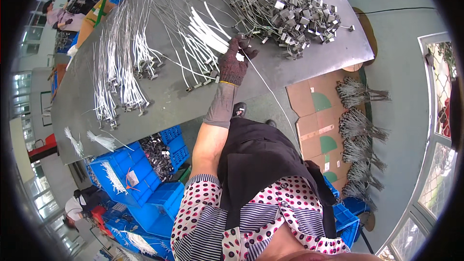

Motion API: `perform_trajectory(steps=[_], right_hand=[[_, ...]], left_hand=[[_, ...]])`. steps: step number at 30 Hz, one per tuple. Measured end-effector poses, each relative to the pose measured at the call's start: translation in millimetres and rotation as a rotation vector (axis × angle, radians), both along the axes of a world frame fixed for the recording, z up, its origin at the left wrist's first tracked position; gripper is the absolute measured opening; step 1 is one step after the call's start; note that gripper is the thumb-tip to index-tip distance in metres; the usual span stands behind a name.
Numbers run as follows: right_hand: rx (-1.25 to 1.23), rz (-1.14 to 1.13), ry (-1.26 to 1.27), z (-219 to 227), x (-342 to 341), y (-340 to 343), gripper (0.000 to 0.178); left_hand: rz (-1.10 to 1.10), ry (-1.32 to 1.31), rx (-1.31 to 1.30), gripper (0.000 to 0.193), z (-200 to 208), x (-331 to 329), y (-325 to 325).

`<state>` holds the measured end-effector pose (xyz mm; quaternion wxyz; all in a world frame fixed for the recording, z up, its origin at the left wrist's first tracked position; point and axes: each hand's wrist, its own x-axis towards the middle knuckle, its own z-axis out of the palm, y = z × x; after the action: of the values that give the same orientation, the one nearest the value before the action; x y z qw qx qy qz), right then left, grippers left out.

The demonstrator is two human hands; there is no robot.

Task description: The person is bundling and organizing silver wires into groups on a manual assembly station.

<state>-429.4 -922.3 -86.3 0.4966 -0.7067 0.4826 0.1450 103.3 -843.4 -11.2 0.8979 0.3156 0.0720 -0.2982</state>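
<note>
one gloved left hand [233, 65] pinches a thin white wire [270, 92] near the desk [159, 94] front edge, beside a pile of metal clips [295, 17]; right hand unseen.

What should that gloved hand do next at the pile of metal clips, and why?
Probably draw the thin wire clear of the clip pile: the gloved left hand grips its end at the pile's edge, and the wire trails off the grey table.

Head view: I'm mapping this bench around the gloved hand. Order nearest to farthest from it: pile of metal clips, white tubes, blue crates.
1. White tubes, touching the gloved hand, upper left of it.
2. Pile of metal clips, upper right on the table.
3. Blue crates, below the table, lower left.
</note>
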Motion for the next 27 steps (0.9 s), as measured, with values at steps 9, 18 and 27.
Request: perform_trajectory(steps=[9, 18, 27], right_hand=[[0.057, -0.152, -0.171, -17.7, 29.7, -17.4, 0.028], [0.14, -0.138, -0.397, 23.9, 249.6, -43.3, 0.05], [-0.351, 0.195, -0.588, 76.9, 455.8, -21.4, 0.055]], left_hand=[[-0.104, 0.112, 0.07, 0.027, -36.8, -13.6, 9.9], [-0.314, -0.203, 0.595, 0.028, -23.4, -63.2, 10.3], [-0.296, -0.389, 0.773, 0.022, -36.0, -44.6, 13.7]])
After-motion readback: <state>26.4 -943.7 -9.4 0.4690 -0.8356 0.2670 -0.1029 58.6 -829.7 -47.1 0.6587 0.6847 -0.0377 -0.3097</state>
